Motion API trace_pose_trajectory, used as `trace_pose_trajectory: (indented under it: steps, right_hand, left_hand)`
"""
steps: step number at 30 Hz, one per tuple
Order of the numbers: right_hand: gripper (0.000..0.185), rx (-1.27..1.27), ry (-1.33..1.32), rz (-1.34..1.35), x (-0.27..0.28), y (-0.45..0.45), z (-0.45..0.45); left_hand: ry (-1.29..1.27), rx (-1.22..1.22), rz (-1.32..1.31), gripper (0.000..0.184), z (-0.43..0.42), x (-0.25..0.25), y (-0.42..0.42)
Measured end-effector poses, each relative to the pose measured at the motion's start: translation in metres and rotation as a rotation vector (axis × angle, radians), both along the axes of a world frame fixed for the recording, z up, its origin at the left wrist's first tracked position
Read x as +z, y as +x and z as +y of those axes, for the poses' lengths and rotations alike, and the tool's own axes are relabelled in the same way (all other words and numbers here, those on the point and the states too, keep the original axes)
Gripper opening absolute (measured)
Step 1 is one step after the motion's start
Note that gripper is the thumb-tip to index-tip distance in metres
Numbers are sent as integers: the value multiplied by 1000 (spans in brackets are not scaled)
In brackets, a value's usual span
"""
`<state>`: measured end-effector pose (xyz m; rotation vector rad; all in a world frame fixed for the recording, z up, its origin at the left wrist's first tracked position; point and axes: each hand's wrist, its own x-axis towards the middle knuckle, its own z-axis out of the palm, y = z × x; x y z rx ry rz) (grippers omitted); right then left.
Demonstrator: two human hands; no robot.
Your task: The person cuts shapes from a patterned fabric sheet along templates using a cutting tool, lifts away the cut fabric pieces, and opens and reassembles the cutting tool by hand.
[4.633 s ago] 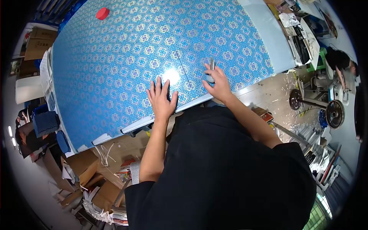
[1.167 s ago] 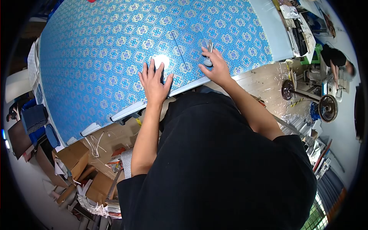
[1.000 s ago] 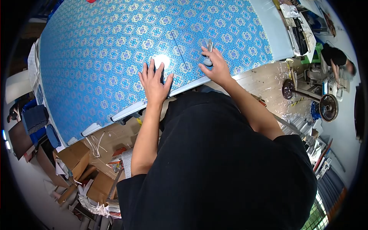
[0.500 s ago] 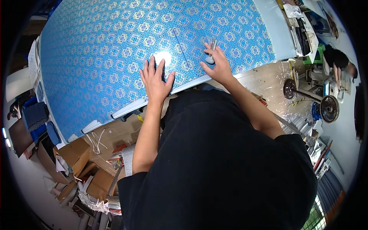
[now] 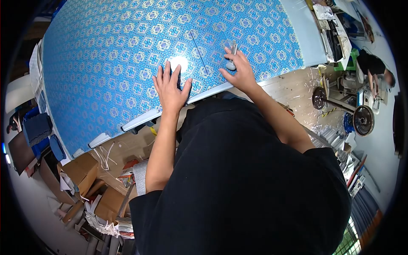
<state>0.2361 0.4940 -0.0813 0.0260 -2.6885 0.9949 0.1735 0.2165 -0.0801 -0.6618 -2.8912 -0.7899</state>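
A blue patterned sheet covers the work table. My left hand lies flat on it near the front edge, fingers spread, holding nothing. My right hand is further right, its fingers curled over a slim silvery tool with a rounded grey end; the thumb is stretched out to the left. Between the two hands a thin dark straight line runs slanting across the pattern. Whether it is a slit or a mark, I cannot tell.
The table's pale front edge runs beneath my forearms. A fan stands on the right, with a person beyond it. Cardboard boxes lie below left, folded dark blue cloth at the left, and scraps on the floor.
The view has shifted, so the table appears higher and further left, and the red object at the back is out of frame. Both hands keep nearly the same pose and place on the sheet.
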Motion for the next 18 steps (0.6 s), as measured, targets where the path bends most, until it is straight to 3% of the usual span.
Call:
trace_pose_trajectory:
  steps: [18]
  right_hand:
    - [47,-10,10,9,3,-1,-1]
  left_hand:
    - [-10,5,-14,57,0,0,0]
